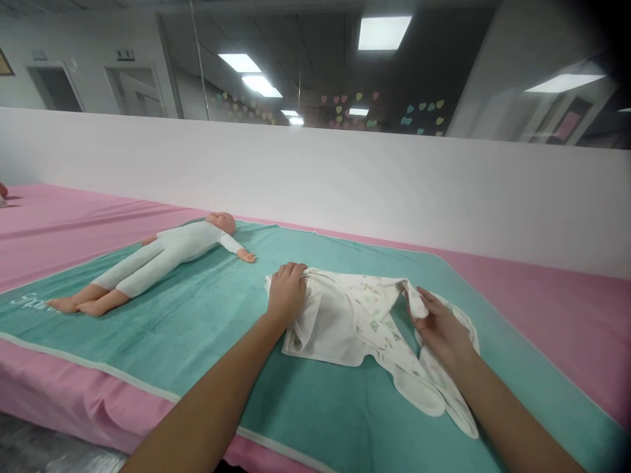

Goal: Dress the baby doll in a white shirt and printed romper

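A white baby romper [340, 322] with a small green print is spread on the green towel, its legs reaching toward the lower right. At its left end, my left hand [288, 289] grips the upper edge with the fingers curled over the cloth. My right hand [441, 325] pinches a fold of the garment near its right side, holding that part a little off the towel. To the left, a baby doll [180, 246] in a pale one-piece lies on its back, apart from both hands, its head away from me.
The green towel [197, 341] lies over a pink cover [552, 302] on a raised surface. A low white wall [315, 177] runs along the back, with glass above it reflecting ceiling lights. Part of another object [2, 192] shows at the far left edge.
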The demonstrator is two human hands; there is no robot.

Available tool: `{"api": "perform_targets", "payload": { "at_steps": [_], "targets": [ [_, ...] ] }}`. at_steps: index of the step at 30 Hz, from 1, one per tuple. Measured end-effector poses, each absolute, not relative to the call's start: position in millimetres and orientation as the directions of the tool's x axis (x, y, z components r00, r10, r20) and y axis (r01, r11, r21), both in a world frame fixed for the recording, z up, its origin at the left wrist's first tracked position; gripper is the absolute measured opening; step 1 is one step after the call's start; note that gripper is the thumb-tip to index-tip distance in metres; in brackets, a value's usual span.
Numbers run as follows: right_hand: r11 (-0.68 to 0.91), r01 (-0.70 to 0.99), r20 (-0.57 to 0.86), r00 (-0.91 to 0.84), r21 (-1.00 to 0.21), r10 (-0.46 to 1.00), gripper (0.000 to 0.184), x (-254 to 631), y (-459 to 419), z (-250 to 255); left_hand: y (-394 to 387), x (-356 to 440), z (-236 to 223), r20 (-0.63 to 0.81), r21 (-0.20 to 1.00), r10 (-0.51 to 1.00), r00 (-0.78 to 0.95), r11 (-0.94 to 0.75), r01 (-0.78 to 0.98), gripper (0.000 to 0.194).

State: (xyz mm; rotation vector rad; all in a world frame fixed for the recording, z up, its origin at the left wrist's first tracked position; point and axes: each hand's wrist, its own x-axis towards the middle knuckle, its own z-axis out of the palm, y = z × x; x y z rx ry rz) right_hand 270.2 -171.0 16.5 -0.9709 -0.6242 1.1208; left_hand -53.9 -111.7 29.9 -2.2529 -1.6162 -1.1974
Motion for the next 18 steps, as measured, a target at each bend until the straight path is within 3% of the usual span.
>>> {"api": "perform_targets", "payload": {
  "at_steps": [3, 8, 13, 18],
  "targets": [
    [0.165, -0.568, -0.012, 0.295, -0.806, 0.955, 0.031, 268, -173, 20, -110, -53, 26, 0.665, 0.320, 0.737, 0.121, -0.427, 0.846, 0.032],
    [0.151, -0.486, 0.000, 0.297, -0.861, 0.955, 0.036, 263, -177, 20, -107, -50, 21, 0.617, 0.350, 0.777, 0.123, -0.411, 0.842, 0.033],
    [0.178, -0.306, 0.064, 0.349, -0.935, 0.935, 0.037, 257, -180, 22, -106, -50, 18, 0.561, 0.374, 0.815, 0.144, -0.405, 0.834, 0.023],
    [0.111, 0.058, 0.122, 0.240, -0.992, 0.963, 0.034, 241, -183, 26, -100, -55, 14, 0.437, 0.392, 0.898, 0.047, -0.238, 0.889, 0.023]
  ]
}}
